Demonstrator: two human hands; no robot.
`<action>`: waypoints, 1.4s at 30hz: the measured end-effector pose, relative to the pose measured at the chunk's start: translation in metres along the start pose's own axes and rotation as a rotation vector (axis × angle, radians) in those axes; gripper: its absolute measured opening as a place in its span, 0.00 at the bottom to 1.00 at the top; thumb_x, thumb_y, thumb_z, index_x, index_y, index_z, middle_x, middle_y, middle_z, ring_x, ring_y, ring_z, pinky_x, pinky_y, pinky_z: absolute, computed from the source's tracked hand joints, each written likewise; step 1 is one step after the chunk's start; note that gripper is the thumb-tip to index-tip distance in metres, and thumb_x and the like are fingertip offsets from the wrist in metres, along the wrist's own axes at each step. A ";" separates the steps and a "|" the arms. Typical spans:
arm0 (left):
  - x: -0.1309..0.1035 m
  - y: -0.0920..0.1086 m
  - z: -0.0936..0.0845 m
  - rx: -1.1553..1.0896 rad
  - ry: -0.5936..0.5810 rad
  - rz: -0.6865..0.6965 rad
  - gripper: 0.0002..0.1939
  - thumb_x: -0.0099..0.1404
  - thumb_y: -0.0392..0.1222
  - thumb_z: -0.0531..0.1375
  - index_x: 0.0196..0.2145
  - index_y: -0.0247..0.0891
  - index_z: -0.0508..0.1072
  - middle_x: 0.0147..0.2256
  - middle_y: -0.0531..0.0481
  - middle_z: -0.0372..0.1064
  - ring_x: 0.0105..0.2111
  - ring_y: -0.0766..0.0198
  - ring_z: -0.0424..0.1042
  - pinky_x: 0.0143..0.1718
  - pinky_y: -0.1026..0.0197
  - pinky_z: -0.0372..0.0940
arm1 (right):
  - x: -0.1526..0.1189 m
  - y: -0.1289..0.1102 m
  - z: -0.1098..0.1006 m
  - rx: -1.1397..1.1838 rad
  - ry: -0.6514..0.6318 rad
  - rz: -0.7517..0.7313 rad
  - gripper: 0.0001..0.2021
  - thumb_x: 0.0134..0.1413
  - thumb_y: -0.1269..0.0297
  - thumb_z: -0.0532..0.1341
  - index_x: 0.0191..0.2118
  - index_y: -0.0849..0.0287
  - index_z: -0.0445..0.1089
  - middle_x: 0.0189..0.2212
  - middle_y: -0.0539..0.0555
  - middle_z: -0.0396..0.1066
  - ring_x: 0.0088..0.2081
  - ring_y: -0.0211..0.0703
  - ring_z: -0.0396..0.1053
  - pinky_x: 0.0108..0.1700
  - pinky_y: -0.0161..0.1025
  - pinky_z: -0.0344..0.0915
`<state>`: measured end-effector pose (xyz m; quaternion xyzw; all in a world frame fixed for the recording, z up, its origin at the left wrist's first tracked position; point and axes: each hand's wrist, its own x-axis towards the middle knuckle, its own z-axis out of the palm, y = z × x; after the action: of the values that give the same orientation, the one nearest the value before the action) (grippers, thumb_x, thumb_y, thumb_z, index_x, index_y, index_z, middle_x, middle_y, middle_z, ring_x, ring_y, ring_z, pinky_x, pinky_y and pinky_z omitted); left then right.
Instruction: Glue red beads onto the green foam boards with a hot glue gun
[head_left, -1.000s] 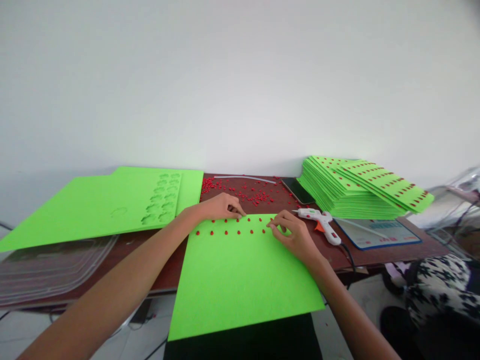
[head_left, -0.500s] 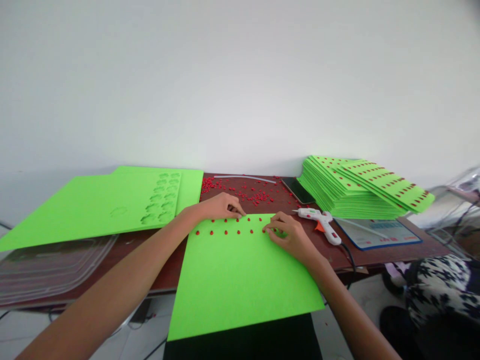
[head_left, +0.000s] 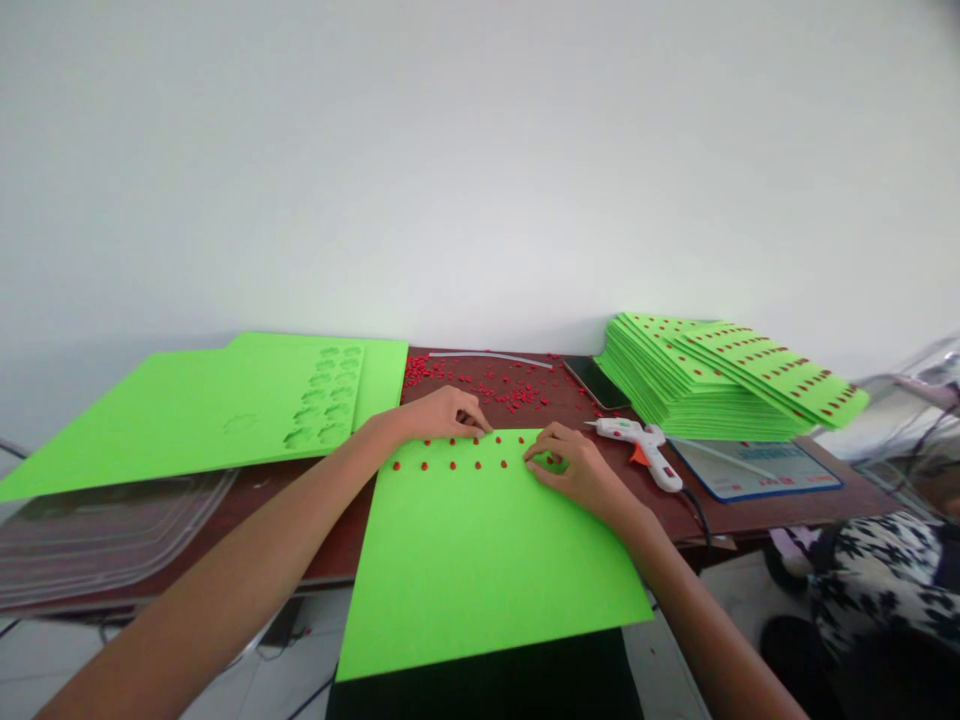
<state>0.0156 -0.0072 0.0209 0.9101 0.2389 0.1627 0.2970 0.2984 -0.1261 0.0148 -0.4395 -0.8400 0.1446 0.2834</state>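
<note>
Now my right hand (head_left: 583, 476) slid left by the red dots (head_left: 503, 464) on the green sheet (head_left: 487, 560), hiding one; I can't tell if it's pinching.

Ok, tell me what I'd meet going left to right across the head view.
Green sheet with dark outlines, left hand, right hand, white glue gun, blue-edged pad.
</note>
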 end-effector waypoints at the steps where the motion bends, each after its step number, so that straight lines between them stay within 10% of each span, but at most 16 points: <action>1: 0.000 0.000 0.000 0.001 -0.001 -0.002 0.11 0.66 0.44 0.66 0.44 0.41 0.83 0.32 0.51 0.73 0.29 0.69 0.68 0.32 0.66 0.60 | 0.003 0.000 -0.001 0.005 -0.024 0.004 0.07 0.57 0.72 0.66 0.40 0.55 0.77 0.39 0.52 0.71 0.36 0.40 0.70 0.41 0.38 0.65; 22: 0.000 0.000 0.000 -0.030 0.003 -0.018 0.12 0.65 0.47 0.66 0.44 0.41 0.83 0.31 0.50 0.72 0.29 0.68 0.69 0.32 0.66 0.60 | 0.001 0.001 -0.024 0.218 -0.165 -0.015 0.02 0.59 0.65 0.66 0.36 0.56 0.76 0.35 0.52 0.72 0.36 0.42 0.70 0.39 0.38 0.66; 29: 0.001 0.000 0.000 -0.013 -0.008 -0.018 0.13 0.65 0.46 0.66 0.45 0.40 0.83 0.32 0.50 0.73 0.30 0.68 0.69 0.33 0.66 0.61 | 0.003 0.018 -0.032 -0.262 0.526 0.224 0.06 0.59 0.66 0.63 0.42 0.55 0.75 0.41 0.56 0.73 0.36 0.46 0.70 0.44 0.46 0.66; 42: 0.000 -0.004 0.000 -0.007 -0.006 0.000 0.12 0.66 0.46 0.66 0.46 0.43 0.83 0.31 0.51 0.72 0.27 0.70 0.67 0.31 0.66 0.59 | 0.002 0.016 -0.027 -0.022 0.396 0.220 0.05 0.54 0.68 0.65 0.37 0.54 0.69 0.31 0.49 0.76 0.31 0.42 0.74 0.35 0.38 0.69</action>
<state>0.0144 -0.0045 0.0186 0.9096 0.2374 0.1607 0.3008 0.3244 -0.1157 0.0286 -0.5513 -0.7166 0.0762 0.4204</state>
